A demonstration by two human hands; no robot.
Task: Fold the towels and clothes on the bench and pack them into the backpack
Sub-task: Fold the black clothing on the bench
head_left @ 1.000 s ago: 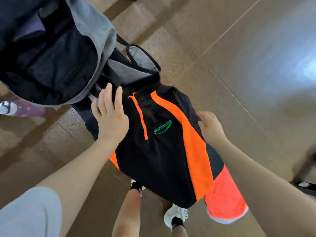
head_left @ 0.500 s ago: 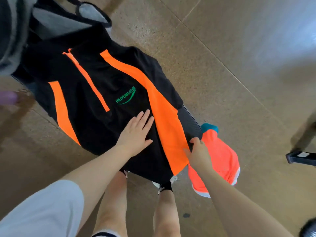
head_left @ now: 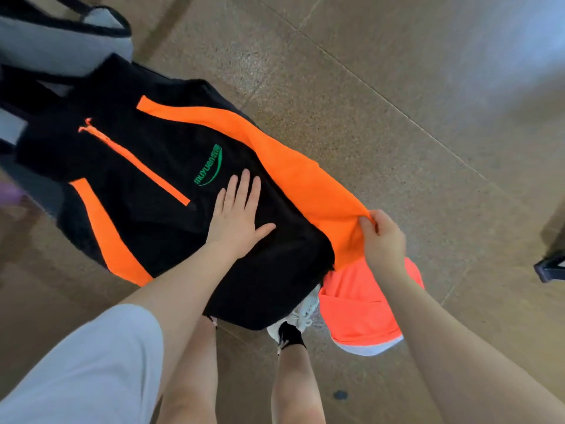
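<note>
Clearly, in the head view the jacket lies lengthwise on the counter, collar toward the backpack. Left hand presses flat mid-body; right hand pinches its orange right edge, nearer for folding inward.

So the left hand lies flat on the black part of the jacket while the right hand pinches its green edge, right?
Not quite: the edge is orange, not green. In the head view the left hand lies flat on the black part of the jacket while the right hand pinches its orange edge.
</note>
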